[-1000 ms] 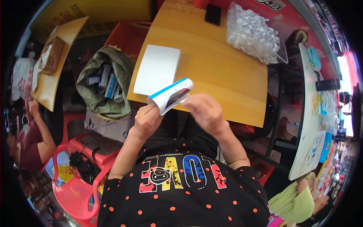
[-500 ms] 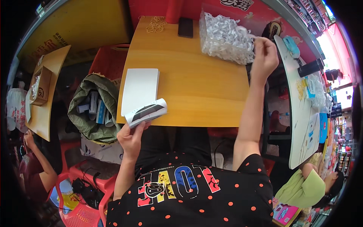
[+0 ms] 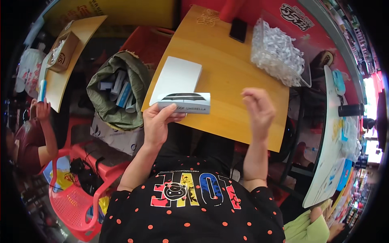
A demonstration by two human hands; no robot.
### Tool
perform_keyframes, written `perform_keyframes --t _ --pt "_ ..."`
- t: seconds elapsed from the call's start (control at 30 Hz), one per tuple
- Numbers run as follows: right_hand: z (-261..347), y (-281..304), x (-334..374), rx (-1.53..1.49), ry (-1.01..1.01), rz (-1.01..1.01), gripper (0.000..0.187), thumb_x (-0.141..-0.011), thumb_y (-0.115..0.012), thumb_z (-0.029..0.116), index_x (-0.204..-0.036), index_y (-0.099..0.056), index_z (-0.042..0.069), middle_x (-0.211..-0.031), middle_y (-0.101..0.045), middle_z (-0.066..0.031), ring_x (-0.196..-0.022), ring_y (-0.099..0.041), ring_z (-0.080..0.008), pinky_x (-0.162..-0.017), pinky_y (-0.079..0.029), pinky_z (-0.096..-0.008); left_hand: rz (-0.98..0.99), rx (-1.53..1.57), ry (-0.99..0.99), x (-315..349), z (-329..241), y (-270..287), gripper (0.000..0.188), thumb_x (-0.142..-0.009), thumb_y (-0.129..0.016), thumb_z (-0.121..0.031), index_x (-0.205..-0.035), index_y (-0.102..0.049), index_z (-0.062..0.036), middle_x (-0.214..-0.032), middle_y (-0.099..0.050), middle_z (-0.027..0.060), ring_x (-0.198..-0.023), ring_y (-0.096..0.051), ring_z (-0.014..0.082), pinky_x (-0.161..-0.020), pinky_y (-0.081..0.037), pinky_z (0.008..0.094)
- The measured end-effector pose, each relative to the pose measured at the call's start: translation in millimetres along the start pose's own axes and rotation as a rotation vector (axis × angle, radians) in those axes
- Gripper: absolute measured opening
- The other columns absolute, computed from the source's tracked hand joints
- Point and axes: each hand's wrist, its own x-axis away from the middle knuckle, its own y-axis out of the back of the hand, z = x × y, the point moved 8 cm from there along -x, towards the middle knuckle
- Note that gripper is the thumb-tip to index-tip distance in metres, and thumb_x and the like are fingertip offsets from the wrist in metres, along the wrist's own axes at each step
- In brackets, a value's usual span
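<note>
My left hand (image 3: 157, 124) grips a rolled sheet of printed paper (image 3: 188, 103), silver-grey with a black umbrella picture, above the near edge of the wooden table (image 3: 227, 81). Behind the roll lies a stack of white paper sheets (image 3: 178, 77). Over the right half of the table, apart from the roll, my right hand (image 3: 259, 113) is raised with its fingers curled together. Motion blurs those fingertips, so whatever they pinch is not visible. At the table's far right stands a clear plastic box (image 3: 279, 50), heaped with small white strips.
A dark phone (image 3: 238, 30) and several rubber bands (image 3: 207, 17) lie at the far edge. Left of the table, a green sack (image 3: 99, 83) holds rolled papers. A red plastic chair (image 3: 73, 202) stands nearer. At far left, another person's hand (image 3: 41, 109) holds a blue-white roll.
My right hand has left the plastic box and come back toward the roll. My left hand has turned the roll level. The whole view has swung, shifting the table rightward and tilting it.
</note>
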Motion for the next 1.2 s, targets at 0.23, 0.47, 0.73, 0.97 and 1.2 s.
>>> perform_keyframes --t 0.23,0.47,0.73,0.97,1.2 --pt "-25 -67 41 -0.134 -0.186 0.113 0.013 -0.076 -0.072 0.0 -0.086 -0.065 0.001 -0.086 -0.06 -0.0023 -0.065 -0.047 -0.0054 -0.061 -0.04 -0.0195 0.013 0.006 -0.033 0 -2 -4 0.017 -0.087 -0.06 -0.007 -0.095 -0.062 0.0079 -0.085 -0.068 0.0187 -0.07 -0.069 0.0225 -0.065 -0.058 0.0296" --pt "-40 -73 49 -0.261 -0.395 0.032 0.007 -0.081 -0.071 0.005 -0.08 -0.065 0.0 -0.071 -0.06 0.0018 -0.06 -0.049 -0.0022 -0.056 -0.039 -0.0191 0.04 -0.021 -0.073 0 0 -2 0.02 -0.09 -0.057 -0.01 -0.096 -0.063 0.008 -0.085 -0.068 0.0182 -0.071 -0.069 0.0229 -0.067 -0.057 0.0304" --pt "-64 -91 58 -0.626 -0.618 0.067 0.004 -0.083 -0.066 0.003 -0.081 -0.063 0.0 -0.07 -0.062 -0.0019 -0.051 -0.05 -0.004 -0.045 -0.035 -0.0169 0.023 -0.056 -0.108 1 1 6 0.024 -0.093 -0.055 -0.014 -0.097 -0.062 0.0087 -0.085 -0.068 0.0177 -0.071 -0.069 0.0227 -0.068 -0.057 0.0305" --pt "-63 -110 67 -0.753 -0.752 0.15 0.022 -0.087 -0.061 0.002 -0.108 -0.058 -0.004 -0.089 -0.067 -0.0108 -0.043 -0.055 -0.0104 -0.036 -0.034 -0.017 0.067 -0.097 -0.055 3 12 5 0.026 -0.095 -0.052 -0.016 -0.102 -0.061 0.0071 -0.091 -0.068 0.0153 -0.077 -0.069 0.0204 -0.07 -0.056 0.0297" --pt "-53 -102 64 -0.621 -0.609 0.128 0.031 -0.086 -0.061 -0.001 -0.115 -0.055 -0.007 -0.096 -0.066 -0.0131 -0.048 -0.054 -0.0086 -0.041 -0.04 -0.0182 0.089 -0.091 -0.041 3 13 4 0.028 -0.096 -0.052 -0.019 -0.106 -0.061 0.0056 -0.092 -0.068 0.0148 -0.078 -0.069 0.0206 -0.07 -0.056 0.0288"
